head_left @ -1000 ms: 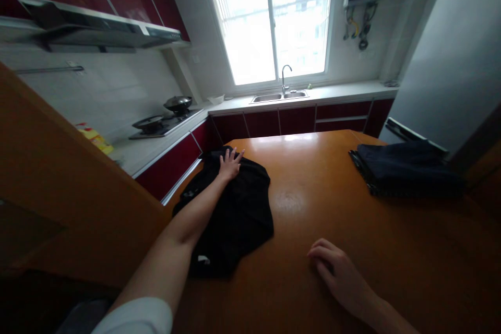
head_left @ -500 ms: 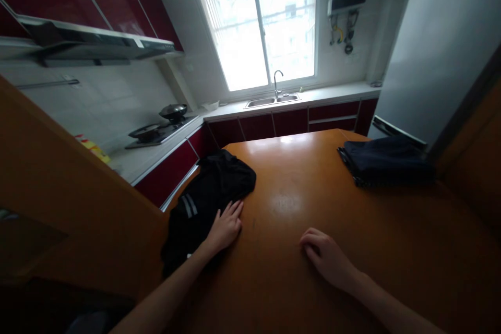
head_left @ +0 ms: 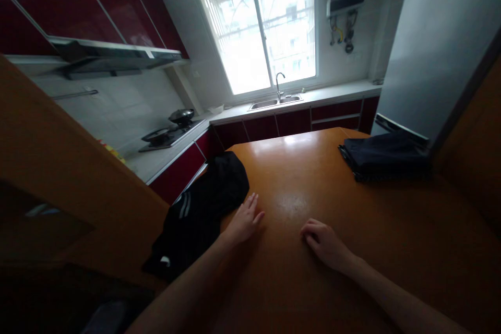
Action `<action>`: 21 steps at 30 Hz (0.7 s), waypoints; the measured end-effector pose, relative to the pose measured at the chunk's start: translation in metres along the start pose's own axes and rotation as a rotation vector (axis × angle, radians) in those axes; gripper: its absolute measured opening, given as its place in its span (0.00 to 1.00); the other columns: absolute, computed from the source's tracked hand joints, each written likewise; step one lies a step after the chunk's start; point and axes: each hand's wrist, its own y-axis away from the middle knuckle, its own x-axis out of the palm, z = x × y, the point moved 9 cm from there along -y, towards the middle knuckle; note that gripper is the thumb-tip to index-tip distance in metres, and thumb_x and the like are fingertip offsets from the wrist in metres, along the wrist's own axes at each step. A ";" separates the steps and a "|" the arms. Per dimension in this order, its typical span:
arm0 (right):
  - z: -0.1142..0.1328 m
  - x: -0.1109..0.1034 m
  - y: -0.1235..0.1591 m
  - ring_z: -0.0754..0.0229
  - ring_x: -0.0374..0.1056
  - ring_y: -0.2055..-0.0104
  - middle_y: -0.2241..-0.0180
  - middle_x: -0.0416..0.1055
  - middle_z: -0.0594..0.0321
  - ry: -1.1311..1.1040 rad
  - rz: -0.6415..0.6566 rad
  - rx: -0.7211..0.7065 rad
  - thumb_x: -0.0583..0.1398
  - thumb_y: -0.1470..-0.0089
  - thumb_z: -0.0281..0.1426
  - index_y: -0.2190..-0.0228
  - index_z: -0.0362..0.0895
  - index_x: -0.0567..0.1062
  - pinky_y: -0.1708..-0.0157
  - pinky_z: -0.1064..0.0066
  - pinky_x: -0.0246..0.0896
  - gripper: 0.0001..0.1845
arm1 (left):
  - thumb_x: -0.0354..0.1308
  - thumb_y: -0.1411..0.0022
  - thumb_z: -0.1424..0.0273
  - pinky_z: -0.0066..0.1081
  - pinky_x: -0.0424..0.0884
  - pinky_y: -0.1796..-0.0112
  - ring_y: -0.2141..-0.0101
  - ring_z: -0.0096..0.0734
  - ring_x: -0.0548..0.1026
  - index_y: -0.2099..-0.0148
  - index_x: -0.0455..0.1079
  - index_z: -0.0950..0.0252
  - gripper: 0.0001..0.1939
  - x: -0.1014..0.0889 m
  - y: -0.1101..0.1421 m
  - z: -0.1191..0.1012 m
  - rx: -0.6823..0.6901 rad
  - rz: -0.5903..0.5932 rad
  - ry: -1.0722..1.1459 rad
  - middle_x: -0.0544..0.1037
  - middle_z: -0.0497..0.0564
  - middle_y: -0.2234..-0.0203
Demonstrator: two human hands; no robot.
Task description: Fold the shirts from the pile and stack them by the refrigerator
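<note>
My left hand (head_left: 243,222) is over the wooden table (head_left: 282,271) with its fingers stretched out, holding nothing. Just left of it lies a crumpled black garment (head_left: 207,193) with two pale stripes and a small white mark. That garment spreads along the table's left edge; whether my fingers touch it, I cannot tell. Loosely curled, my right hand (head_left: 323,242) rests on the tabletop, and nothing shows in its fingers. At the far right of the table sits a folded stack of dark clothes (head_left: 387,154).
Beyond the table, a counter (head_left: 235,113) holds a sink (head_left: 276,102) with a tap under the window. Pans (head_left: 181,116) stand on the stove at left. A fridge (head_left: 430,52) rises on the right, and a wooden panel (head_left: 97,167) borders the left.
My left hand has slid off the black garment to the right. The garment lies a little further left and lower in view. My right hand stays nearly in place. The camera view has tilted slightly.
</note>
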 end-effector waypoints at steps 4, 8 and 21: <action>-0.001 0.001 0.000 0.60 0.71 0.61 0.63 0.75 0.60 -0.007 0.032 -0.007 0.55 0.45 0.21 0.68 0.45 0.78 0.58 0.69 0.63 0.13 | 0.43 0.29 0.52 0.48 0.46 0.35 0.30 0.48 0.45 0.27 0.49 0.64 0.35 0.000 -0.078 0.028 -0.208 -0.052 0.061 0.47 0.60 0.28; -0.003 0.001 -0.001 0.60 0.71 0.61 0.63 0.75 0.61 -0.008 0.041 -0.014 0.55 0.46 0.20 0.68 0.45 0.79 0.58 0.70 0.63 0.13 | 0.43 0.29 0.58 0.48 0.53 0.37 0.32 0.54 0.52 0.31 0.55 0.76 0.33 -0.044 -0.107 0.102 -0.433 -0.156 0.058 0.55 0.72 0.32; -0.023 -0.026 -0.016 0.62 0.70 0.64 0.65 0.75 0.61 -0.050 -0.211 0.004 0.58 0.49 0.19 0.66 0.44 0.80 0.61 0.71 0.65 0.14 | 0.47 0.30 0.64 0.46 0.60 0.37 0.36 0.43 0.63 0.41 0.69 0.64 0.21 0.005 -0.062 -0.050 0.171 -0.439 0.361 0.69 0.57 0.39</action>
